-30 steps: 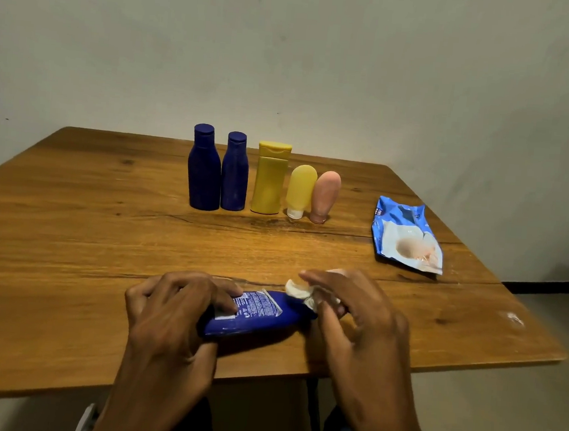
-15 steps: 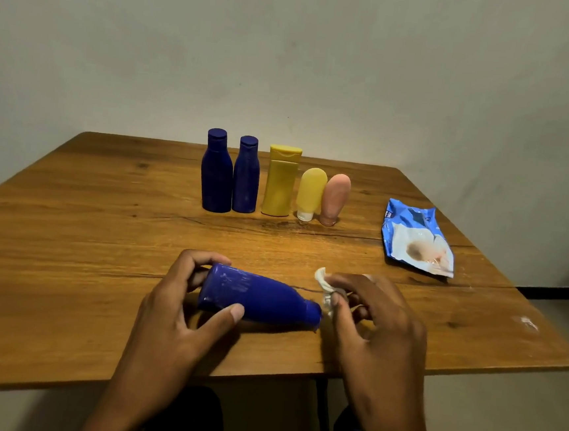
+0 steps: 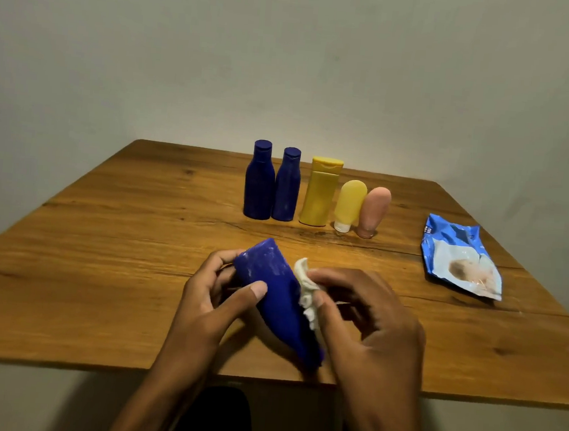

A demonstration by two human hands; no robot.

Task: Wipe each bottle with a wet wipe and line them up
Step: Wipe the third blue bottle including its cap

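Two hands work one blue bottle with a wipe; five more containers stand in a row beyond the grip.

One wooden table [image 3: 99, 268] carries everything. One blue-and-white wipes packet [image 3: 461, 261] lies flat, well out to the right of the grip and a little beyond it. Two hands meet near the table's front edge: the left hand [image 3: 214, 298] curls thumb and fingers round the wide base end of one blue bottle [image 3: 276, 293], which is tilted with its cap end toward the person; the right hand [image 3: 367, 312] pinches one crumpled white wet wipe [image 3: 307, 293] against the bottle's right side. Beyond the grip stand five containers in one row, close together: two dark blue bottles [image 3: 260, 182], one yellow bottle [image 3: 321, 191], one small yellow tube [image 3: 348, 203] and one pink tube [image 3: 373, 211], both tubes cap-down.
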